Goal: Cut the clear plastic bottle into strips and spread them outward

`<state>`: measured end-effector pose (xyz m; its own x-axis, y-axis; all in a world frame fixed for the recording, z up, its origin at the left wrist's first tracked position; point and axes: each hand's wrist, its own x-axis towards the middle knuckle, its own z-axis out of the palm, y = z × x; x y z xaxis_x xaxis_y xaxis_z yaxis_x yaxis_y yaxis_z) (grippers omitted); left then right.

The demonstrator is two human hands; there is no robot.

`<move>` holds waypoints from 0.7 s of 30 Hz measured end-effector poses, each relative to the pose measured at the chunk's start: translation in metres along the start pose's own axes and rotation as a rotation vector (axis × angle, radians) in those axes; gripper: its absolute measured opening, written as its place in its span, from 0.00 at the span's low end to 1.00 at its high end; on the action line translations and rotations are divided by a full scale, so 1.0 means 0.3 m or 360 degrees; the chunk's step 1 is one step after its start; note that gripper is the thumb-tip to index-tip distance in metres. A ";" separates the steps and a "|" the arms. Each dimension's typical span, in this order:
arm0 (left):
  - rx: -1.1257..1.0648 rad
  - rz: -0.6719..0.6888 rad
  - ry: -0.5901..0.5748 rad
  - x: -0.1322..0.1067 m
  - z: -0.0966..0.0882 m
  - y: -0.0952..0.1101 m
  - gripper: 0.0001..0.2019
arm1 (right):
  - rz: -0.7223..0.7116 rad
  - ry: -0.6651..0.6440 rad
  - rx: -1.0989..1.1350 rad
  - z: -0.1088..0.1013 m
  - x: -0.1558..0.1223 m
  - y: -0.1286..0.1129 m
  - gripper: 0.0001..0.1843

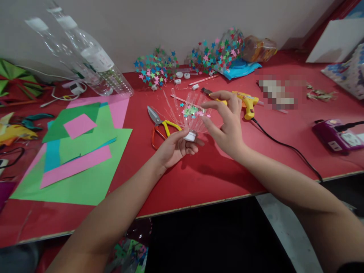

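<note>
My left hand [174, 146] is closed round the white cap end of a clear cut-up bottle top [190, 115], whose plastic strips fan upward. Several small coloured paper stars [191, 110] lie among those strips. My right hand [226, 121] hovers at the strips' right side, thumb and forefinger drawn toward each other by the stars, other fingers loosely curled; I cannot make out anything between the fingertips. Both hands are above the red table [216, 170].
Yellow-handled scissors [159, 123] lie left of my hands, a yellow glue gun [246, 102] with a black cord behind the right hand. Green, pink and blue paper sheets [79, 155] cover the left. Clear bottles [93, 64], two star-covered pieces [156, 70] and a purple power strip [337, 136] stand around.
</note>
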<state>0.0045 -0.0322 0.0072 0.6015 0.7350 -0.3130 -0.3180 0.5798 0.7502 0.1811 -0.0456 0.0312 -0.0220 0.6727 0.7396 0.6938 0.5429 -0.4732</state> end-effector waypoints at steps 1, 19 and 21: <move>-0.0002 0.0002 0.0004 0.000 0.000 0.000 0.15 | -0.0013 0.0033 0.0002 -0.003 0.000 -0.004 0.09; -0.0033 0.0187 0.0014 0.006 -0.016 -0.011 0.08 | -0.0155 -0.0017 -0.0071 0.000 -0.009 -0.002 0.05; -0.0020 0.0208 0.0007 0.005 -0.013 -0.011 0.07 | -0.0148 -0.0044 -0.0073 0.005 -0.010 0.003 0.05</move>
<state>0.0036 -0.0315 0.0021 0.5513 0.8059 -0.2156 -0.4026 0.4834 0.7774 0.1808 -0.0463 0.0278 -0.1070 0.6344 0.7656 0.7201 0.5803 -0.3803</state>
